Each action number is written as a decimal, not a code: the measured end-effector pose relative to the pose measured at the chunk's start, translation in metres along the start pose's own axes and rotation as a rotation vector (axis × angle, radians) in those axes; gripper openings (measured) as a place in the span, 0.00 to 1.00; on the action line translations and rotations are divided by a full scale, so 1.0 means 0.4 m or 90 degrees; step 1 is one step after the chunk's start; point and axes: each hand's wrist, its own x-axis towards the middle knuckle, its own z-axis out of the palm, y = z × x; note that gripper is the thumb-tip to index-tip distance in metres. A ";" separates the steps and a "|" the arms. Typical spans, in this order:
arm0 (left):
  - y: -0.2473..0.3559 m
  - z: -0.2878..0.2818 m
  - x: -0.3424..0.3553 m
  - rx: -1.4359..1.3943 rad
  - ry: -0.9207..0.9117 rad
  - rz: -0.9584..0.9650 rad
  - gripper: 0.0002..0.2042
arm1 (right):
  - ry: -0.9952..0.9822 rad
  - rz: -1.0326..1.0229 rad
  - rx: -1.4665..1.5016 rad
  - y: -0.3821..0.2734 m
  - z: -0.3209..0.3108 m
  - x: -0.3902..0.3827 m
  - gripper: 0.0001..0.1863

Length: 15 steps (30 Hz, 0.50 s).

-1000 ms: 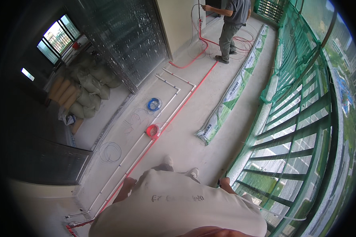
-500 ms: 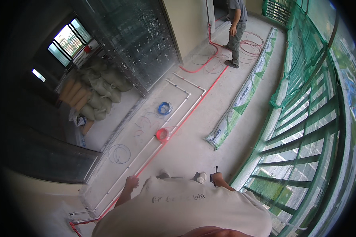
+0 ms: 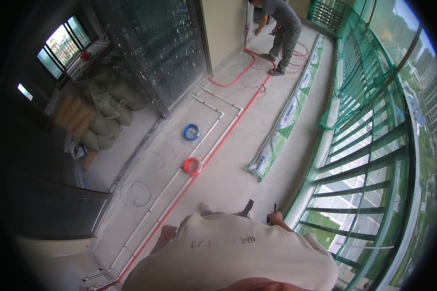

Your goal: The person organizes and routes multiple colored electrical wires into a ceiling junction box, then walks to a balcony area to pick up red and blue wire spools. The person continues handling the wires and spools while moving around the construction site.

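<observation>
My left hand (image 3: 169,231) hangs at the left edge of my shirt, near the red and white floor pipes (image 3: 179,196), with fingers curled and partly hidden. My right hand (image 3: 276,218) is closed on a small dark object, too small to name, beside my body on the railing side. A dark strap-like piece (image 3: 246,209) sticks out above my shirt between the hands. Ahead on the floor lie a red wire coil (image 3: 192,160), a blue coil (image 3: 186,133) and a long green-and-white wrapped bundle (image 3: 277,138).
A co-worker (image 3: 283,34) bends by the wall among loose red tubing (image 3: 250,65). A green-netted railing (image 3: 354,160) runs along the right. On the left are a glass door (image 3: 150,48), a threshold (image 3: 136,153) and a room with stacked sacks (image 3: 102,111).
The co-worker has turned and bent toward the wall, reaching down. My hands have dropped slightly since half a second ago, the left less visible. The dark strap-like piece shows more.
</observation>
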 end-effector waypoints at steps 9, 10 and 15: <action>0.424 0.023 -0.053 0.001 -0.170 0.234 0.12 | 0.163 -0.279 0.262 -0.454 0.057 -0.216 0.19; 0.461 0.032 -0.049 0.008 -0.214 0.263 0.16 | 0.106 -0.314 0.278 -0.540 0.067 -0.259 0.19; 0.698 0.233 -0.188 -0.118 -0.298 0.189 0.19 | -0.128 -0.537 0.161 -0.855 0.045 -0.445 0.17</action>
